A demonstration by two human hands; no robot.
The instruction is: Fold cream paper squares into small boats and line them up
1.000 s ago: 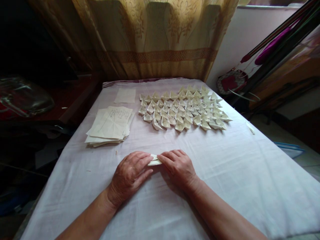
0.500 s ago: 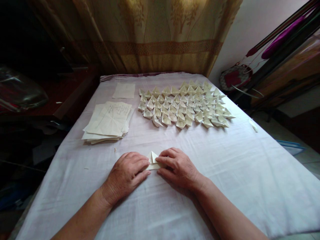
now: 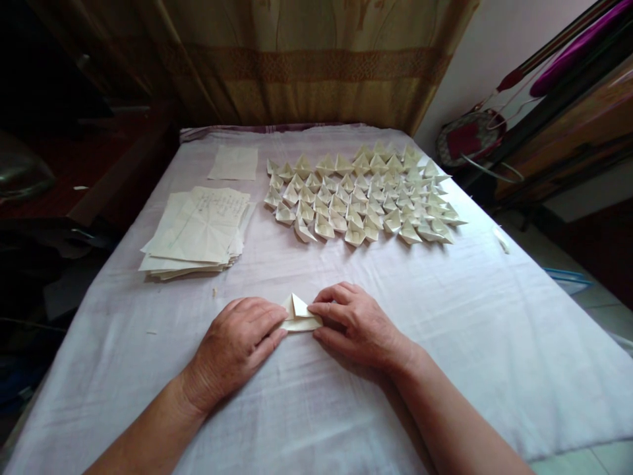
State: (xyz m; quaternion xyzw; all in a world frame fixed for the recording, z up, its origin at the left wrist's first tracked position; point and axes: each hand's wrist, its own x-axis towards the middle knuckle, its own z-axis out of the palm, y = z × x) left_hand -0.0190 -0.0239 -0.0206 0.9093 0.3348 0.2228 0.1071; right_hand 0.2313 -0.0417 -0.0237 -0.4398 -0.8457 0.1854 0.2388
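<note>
A small folded paper [image 3: 299,322] lies on the cloth-covered table near its front middle. It has a pointed peak at the top and a flat strip along the bottom. My left hand [image 3: 242,336] pinches its left end, the thumb below and the fingers above. At the right end, my right hand [image 3: 353,323] grips it with the thumb at the lower edge and a fingertip on the flap. The paper's outer ends are partly hidden under my fingers. Beyond my hands stand rows of folded paper boats [image 3: 339,214].
A stack of paper sheets [image 3: 192,231] lies at the left, with writing on the top one. Behind it is a single sheet [image 3: 235,163]. A white scrap [image 3: 501,240] is near the right edge of the white tablecloth [image 3: 475,330]. A curtain [image 3: 277,92] hangs behind.
My hands have spread slightly apart along the folded paper, so more of its bottom strip shows. The camera view has shifted a little; the boats and stack stay put on the table.
</note>
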